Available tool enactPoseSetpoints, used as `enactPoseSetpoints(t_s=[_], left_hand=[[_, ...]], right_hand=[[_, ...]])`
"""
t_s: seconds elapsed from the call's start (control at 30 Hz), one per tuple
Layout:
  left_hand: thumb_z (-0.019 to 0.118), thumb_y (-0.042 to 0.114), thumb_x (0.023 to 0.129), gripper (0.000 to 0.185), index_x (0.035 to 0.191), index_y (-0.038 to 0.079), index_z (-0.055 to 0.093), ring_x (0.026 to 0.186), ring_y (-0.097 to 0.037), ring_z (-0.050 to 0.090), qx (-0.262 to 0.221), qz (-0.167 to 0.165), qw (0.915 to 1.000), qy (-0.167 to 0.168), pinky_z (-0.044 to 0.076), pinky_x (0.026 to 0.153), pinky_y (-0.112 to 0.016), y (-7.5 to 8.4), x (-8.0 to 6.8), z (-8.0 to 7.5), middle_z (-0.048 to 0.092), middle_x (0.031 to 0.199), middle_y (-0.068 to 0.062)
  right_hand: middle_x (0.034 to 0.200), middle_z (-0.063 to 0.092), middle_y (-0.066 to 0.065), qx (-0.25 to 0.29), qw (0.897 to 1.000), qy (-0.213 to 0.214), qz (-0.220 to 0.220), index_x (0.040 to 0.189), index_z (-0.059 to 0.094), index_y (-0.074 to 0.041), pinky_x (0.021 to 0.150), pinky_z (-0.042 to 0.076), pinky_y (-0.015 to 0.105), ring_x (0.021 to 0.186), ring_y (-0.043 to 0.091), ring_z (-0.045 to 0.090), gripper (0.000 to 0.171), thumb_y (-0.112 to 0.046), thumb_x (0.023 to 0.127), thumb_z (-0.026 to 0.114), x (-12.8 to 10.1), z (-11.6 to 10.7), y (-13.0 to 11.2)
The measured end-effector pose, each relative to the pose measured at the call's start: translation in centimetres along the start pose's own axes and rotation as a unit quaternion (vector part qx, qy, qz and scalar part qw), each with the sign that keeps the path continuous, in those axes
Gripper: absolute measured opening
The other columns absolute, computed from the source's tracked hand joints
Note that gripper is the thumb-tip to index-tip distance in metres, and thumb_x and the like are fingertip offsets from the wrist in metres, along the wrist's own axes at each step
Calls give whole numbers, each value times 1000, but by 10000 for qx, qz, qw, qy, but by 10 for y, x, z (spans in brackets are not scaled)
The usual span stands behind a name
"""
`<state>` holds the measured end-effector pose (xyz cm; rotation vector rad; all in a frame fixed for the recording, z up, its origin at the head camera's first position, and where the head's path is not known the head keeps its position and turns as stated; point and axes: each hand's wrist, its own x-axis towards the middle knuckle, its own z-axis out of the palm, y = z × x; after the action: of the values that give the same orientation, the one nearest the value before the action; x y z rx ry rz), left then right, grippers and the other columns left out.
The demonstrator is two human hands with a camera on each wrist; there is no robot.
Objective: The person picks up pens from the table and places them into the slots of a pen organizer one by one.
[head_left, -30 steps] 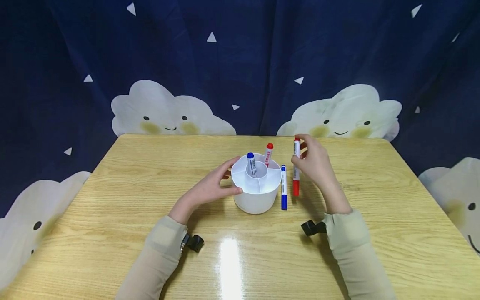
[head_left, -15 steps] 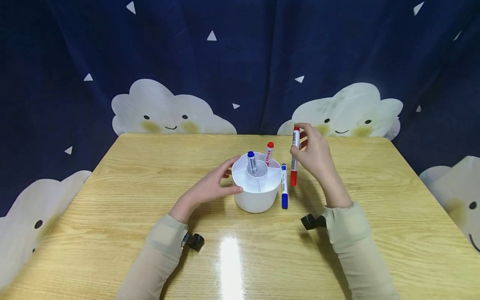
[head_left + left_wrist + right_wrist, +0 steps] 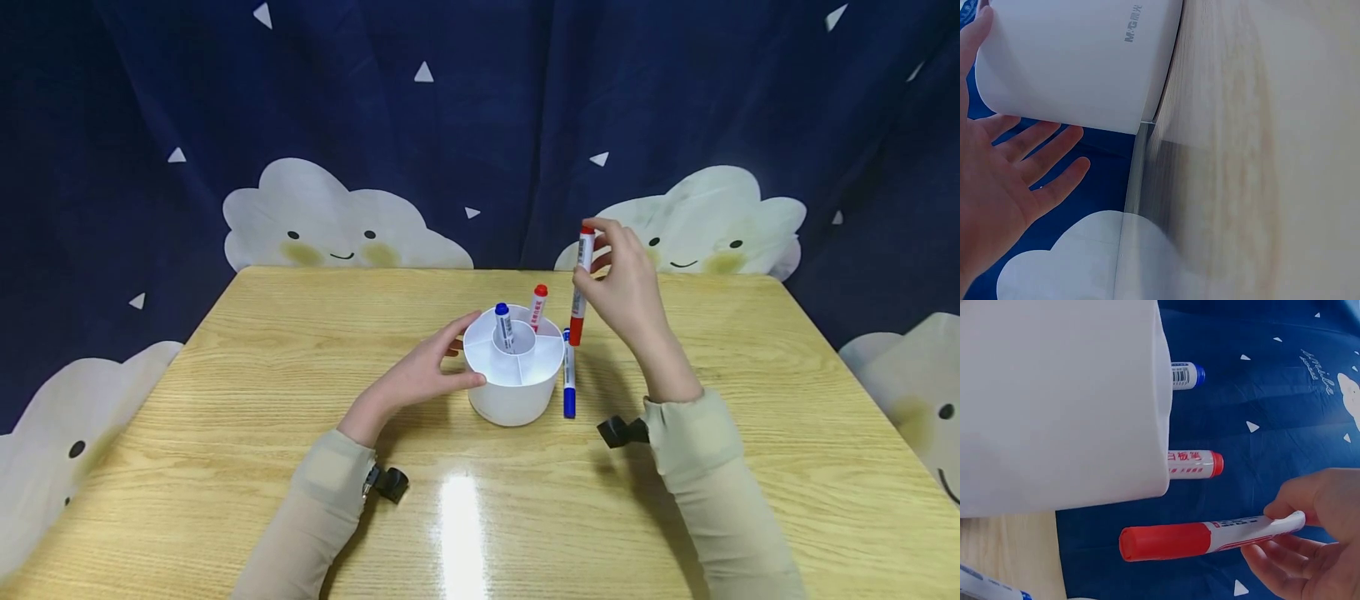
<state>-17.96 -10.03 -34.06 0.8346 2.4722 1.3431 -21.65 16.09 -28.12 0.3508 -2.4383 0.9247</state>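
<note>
A white round pen holder (image 3: 512, 404) with compartments stands upright on the table. My left hand (image 3: 420, 371) rests against its left side, thumb at the front rim and fingers extended along the far side; in the left wrist view the fingers (image 3: 1047, 150) look relaxed. Inside the holder, a blue-capped marker (image 3: 503, 323) leans in the centre ring and a red-capped marker (image 3: 538, 305) in the back compartment. My right hand (image 3: 628, 283) pinches another red marker (image 3: 1166, 542) near its upper end, raised right of the holder with its red cap downward.
On the table (image 3: 300, 375), a blue marker (image 3: 569, 392) lies just right of the holder, its far end partly behind the raised red marker. A dark blue curtain (image 3: 480, 125) with clouds hangs behind the table's back edge.
My right hand has lifted the red marker higher and shifted it slightly left, toward the holder; its lower end has swung left. The left hand and the holder stay in place.
</note>
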Motion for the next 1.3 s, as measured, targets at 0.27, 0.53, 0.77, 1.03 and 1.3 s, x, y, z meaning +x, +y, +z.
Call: enactPoseSetpoints(t_s=[0.27,0.53,0.77,1.03,1.3], left_hand=[[69,23,81,82,145,10,20,116,-27,48,-74,21,10000,-7,38,99,-47,-2,1,0,33,144,-9],[69,22,81,82,145,10,20,116,-28,48,-66,32,10000,-9,38,99,-48,-2,1,1,33,144,-10],[69,23,81,82,145,10,20,117,-30,48,-83,13,10000,-6,37,99,-48,-2,0,1,32,144,-10],[69,21,81,81,145,8,20,117,-30,48,-63,35,10000,4,37,99,-49,-1,1,1,32,144,-11],[68,22,82,81,145,9,19,117,-28,48,-30,23,10000,-16,38,99,-48,-1,1,1,32,144,-9]], right_hand=[[105,54,14,141,9993,303,-176,127,48,-7,65,53,36,80,23,59,48,-6,80,62,5,1,-12],[105,54,14,214,9975,577,-345,125,49,-7,67,53,35,84,23,58,46,-6,81,62,9,2,-20],[103,54,15,337,9938,889,-583,123,49,-8,67,55,35,84,23,60,44,-6,81,63,12,4,-27],[102,54,15,578,9880,1158,-845,122,49,-8,68,55,34,86,21,60,43,-5,81,63,15,9,-35],[103,55,14,965,9775,1397,-1248,121,50,-5,65,54,32,85,19,59,43,-6,80,65,13,13,-45]])
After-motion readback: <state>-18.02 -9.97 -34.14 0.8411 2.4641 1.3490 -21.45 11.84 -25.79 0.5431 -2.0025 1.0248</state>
